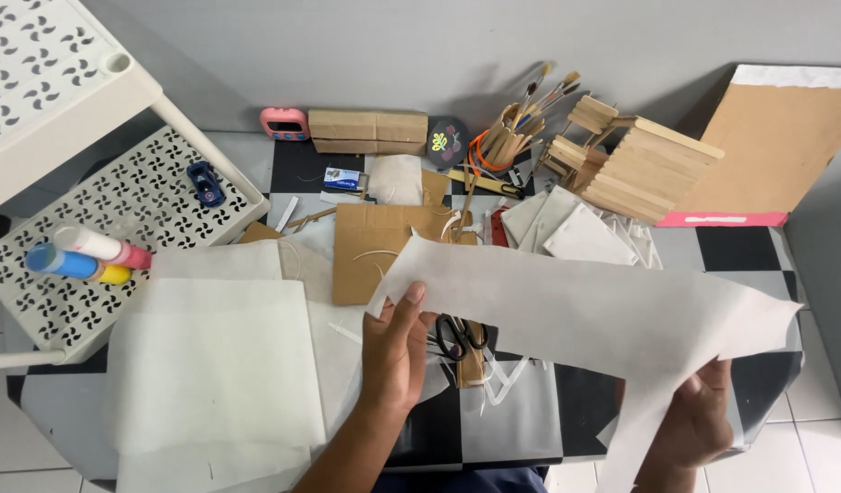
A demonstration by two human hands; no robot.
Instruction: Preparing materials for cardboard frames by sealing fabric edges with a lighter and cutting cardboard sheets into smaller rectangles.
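Observation:
A large irregular sheet of thin white paper (585, 310) is held up between both hands above the checkered floor. My left hand (395, 351) pinches its left edge, thumb on top near the corner. My right hand (694, 420) grips the lower right part, where a strip of the sheet hangs down. Black-handled scissors (459, 336) lie on the floor just right of my left hand, partly under the sheet. A stack of white paper sheets (215, 365) lies to the left.
A white perforated plastic shelf (146, 196) at left holds a small blue toy car (205, 183) and coloured tubes (83, 256). Cardboard pieces (384, 242), a pink timer (284, 123), a holder of brushes (516, 128), wooden stick constructions (635, 164) and a brown envelope (776, 146) lie near the wall.

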